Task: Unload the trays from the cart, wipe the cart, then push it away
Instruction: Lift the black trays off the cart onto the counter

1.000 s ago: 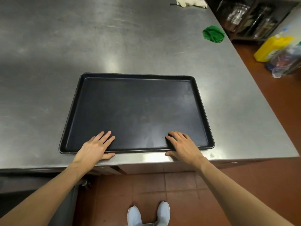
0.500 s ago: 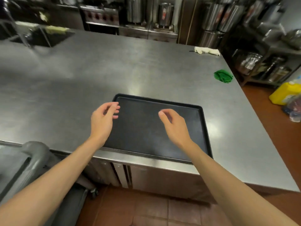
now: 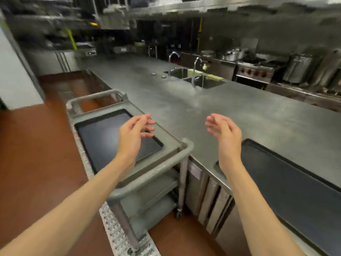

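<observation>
Countertop of brushed stainless steel point(image 3: 212, 108) carries one flat black rectangular tray point(image 3: 295, 182) at its near right edge. Grey metal cart point(image 3: 171, 145) stands just beside it, holding a second black tray point(image 3: 103, 137). Left hand point(image 3: 132, 137), above that tray, and right hand point(image 3: 225, 133), above the counter, hover with fingers loosely spread, gripping nothing.

1. Far shelves point(image 3: 55, 24) and hanging items: smeared by motion blur, contents unreadable.
2. Black tray on the counter point(image 3: 295, 182): cut off by the right and bottom edges; near-left corner hidden behind the right forearm point(image 3: 258, 209).
3. Tray on the cart point(image 3: 103, 137): partly covered by the left hand point(image 3: 132, 133) and wrist.
4. Two small round things point(image 3: 158, 75) near the sink point(image 3: 195, 76): too small to identify.
5. Cart's lower shelves point(image 3: 153, 196): mostly hidden under the top deck.
</observation>
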